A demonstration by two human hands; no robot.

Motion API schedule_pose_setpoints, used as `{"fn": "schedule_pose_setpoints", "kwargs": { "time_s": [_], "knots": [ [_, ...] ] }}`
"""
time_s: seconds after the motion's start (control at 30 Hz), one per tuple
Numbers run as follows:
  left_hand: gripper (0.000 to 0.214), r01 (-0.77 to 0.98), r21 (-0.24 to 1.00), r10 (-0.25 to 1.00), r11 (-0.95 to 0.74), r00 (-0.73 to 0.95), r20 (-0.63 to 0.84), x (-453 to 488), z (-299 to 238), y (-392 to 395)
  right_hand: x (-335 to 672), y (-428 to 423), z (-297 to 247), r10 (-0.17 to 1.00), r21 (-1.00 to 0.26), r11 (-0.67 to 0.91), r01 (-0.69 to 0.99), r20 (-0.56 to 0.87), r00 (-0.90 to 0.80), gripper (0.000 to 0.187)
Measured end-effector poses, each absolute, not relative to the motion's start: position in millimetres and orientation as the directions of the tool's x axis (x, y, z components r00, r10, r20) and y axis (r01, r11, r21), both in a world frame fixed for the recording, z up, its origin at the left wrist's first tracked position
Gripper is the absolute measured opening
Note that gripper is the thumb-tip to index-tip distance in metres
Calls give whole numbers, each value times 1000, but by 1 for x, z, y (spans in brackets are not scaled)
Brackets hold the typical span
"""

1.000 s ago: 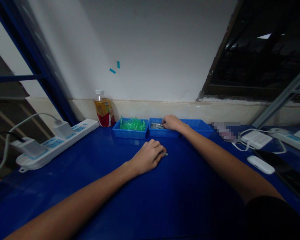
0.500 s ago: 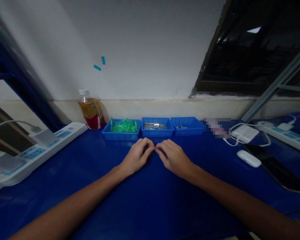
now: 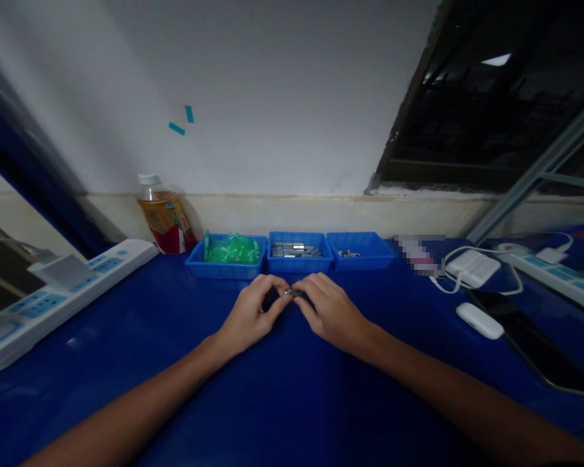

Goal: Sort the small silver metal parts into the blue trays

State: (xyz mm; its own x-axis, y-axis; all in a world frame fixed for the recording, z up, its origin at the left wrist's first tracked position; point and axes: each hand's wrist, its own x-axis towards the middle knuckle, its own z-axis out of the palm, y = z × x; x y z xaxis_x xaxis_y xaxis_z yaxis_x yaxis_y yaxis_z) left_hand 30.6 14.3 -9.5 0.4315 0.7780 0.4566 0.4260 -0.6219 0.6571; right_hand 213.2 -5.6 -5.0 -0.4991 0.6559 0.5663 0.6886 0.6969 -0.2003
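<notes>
My left hand (image 3: 254, 311) and my right hand (image 3: 335, 314) meet above the blue table, thumbs and fingertips pinched. Between them is a small, short metal piece (image 3: 292, 293), silvery and darker at its right end. Both sets of fingertips touch it, and they cover part of it, so its exact kind does not show. Just beyond my hands stands the middle blue tray (image 3: 300, 264) of metal bars (image 3: 296, 250). To its right, another blue tray (image 3: 365, 262) holds a few small metal parts (image 3: 349, 253) resembling screws.
A left blue tray (image 3: 224, 270) holds green plastic (image 3: 234, 249). Behind it stands a drink bottle (image 3: 165, 217). White power strips (image 3: 85, 285) line the left side and far right. At right lie a white case (image 3: 480, 320), a phone (image 3: 530, 340) and a cabled white charger (image 3: 473, 268).
The metal piece between my fingertips now shows more of its length. My hands are slightly farther left in the view, and the whole scene has shifted a little with the camera.
</notes>
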Motion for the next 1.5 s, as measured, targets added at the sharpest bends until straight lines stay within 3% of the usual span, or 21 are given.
{"fn": "schedule_pose_setpoints", "kwargs": {
  "time_s": [0.17,0.27,0.37,0.47,0.53,0.7,0.83,1.1,1.23,1.4,1.5],
  "knots": [
    [16,443,665,796,-601,404,451,29,-9,16,215,6,1,632,-216,726,653,583,-510,12],
    [20,487,658,815,-574,415,404,30,-12,19,223,33,17,696,-222,655,723,550,-462,13],
    [23,525,641,821,-560,454,346,31,-15,21,225,77,35,836,-186,487,853,383,-393,15],
    [20,540,619,812,-569,485,324,32,-15,21,213,118,44,887,-62,433,899,209,-412,19],
    [17,549,608,808,-574,499,313,31,-14,21,203,133,43,891,-28,435,900,156,-426,24],
    [16,553,595,800,-583,519,302,30,-13,22,199,132,32,859,-2,474,880,220,-462,31],
    [16,554,578,786,-599,545,292,29,-15,23,204,128,33,859,9,490,872,165,-484,38],
    [17,606,555,807,-570,541,238,28,-13,18,193,135,33,829,-124,559,820,54,-557,42],
    [17,604,561,808,-566,543,229,27,-12,19,197,126,39,833,-98,544,834,183,-522,45],
    [17,600,557,799,-574,560,220,27,-10,20,230,74,45,764,-274,542,794,553,-331,32],
    [17,610,534,793,-585,570,218,28,-11,18,261,33,27,740,-306,566,766,598,-308,25]
  ]
}}
